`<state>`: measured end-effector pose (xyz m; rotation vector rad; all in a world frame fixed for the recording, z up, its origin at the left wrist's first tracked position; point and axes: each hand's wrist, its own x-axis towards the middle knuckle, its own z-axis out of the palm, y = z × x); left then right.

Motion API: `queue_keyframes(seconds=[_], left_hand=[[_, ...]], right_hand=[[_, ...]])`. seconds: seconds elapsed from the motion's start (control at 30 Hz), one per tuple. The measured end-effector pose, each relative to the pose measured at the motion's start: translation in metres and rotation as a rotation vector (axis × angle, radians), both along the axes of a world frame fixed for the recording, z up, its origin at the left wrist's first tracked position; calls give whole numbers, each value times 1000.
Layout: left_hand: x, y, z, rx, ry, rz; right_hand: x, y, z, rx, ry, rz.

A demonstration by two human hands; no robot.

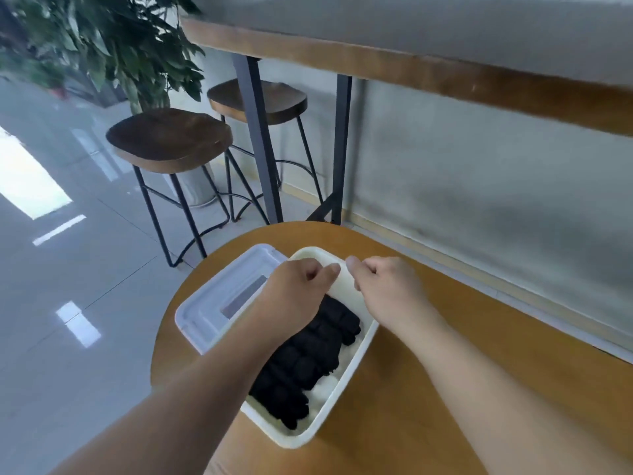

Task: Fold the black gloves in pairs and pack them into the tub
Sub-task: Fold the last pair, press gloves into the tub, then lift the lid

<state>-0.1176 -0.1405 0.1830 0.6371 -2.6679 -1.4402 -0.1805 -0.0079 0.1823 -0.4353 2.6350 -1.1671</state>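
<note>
A white rectangular tub (356,365) lies at an angle on the round wooden table (428,389). Several folded black gloves (308,354) sit in a row inside it, from the near end to past the middle. My left hand (298,289) and my right hand (383,286) hover over the tub's far end. Their fingers are curled in and the thumbs point at each other. A strip of the tub's pale inner wall shows between them. No glove is visible in either hand; what lies under the fists is hidden.
The tub's translucent lid (212,303) lies flat on the table, touching the tub's left side. Two dark wooden stools (168,138) stand on the grey floor beyond the table, by a high counter (411,56) and a potted plant (113,39). A wall runs along the right.
</note>
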Motion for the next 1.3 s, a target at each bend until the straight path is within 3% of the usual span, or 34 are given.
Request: queue_keyframes(seconds=[0.13, 0.33, 0.6, 0.93, 1.13, 1.3], left_hand=[[9, -7, 19, 150, 16, 184], [15, -42, 3, 347, -4, 418], [18, -126, -38, 441, -64, 667], [9, -197, -113, 634, -163, 961], [22, -203, -150, 555, -273, 1130], [26, -196, -163, 545, -398, 1210]], right_hand=[[3, -19, 23, -26, -49, 41], [-1, -74, 24, -48, -214, 125], [-37, -157, -6, 26, -286, 211], [-132, -232, -72, 350, -331, 270], [-172, -241, -117, 588, -400, 155], [-174, -239, -138, 719, -419, 222]])
